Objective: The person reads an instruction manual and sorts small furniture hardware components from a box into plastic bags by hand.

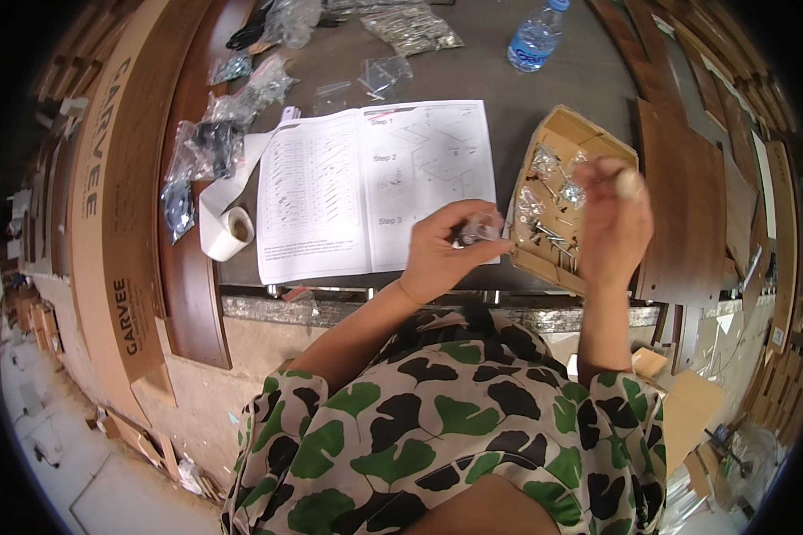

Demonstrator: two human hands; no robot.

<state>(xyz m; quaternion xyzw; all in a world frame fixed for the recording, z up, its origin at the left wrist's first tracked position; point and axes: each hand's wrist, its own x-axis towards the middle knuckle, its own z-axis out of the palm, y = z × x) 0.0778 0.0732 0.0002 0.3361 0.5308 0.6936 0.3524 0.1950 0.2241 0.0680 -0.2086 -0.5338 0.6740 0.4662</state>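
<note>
My left hand (439,254) is closed round a small clear plastic bag (482,228), over the lower right corner of an open instruction booklet (317,192). What is inside the bag is too small to tell. My right hand (617,230) is raised over the right side of a shallow cardboard tray (531,252), blurred by motion, its fingers curled. Whether it holds anything cannot be made out. In the tray lie loose screws (555,235) and several small clear bags of hardware (544,162), partly hidden by my right hand.
A paper roll (227,234) stands left of the booklet, beside several bags of fittings (207,147). More bags (412,30) and a water bottle (535,37) are at the table's far side. Brown boards (682,205) lie to the right; a long carton (116,196) lines the left.
</note>
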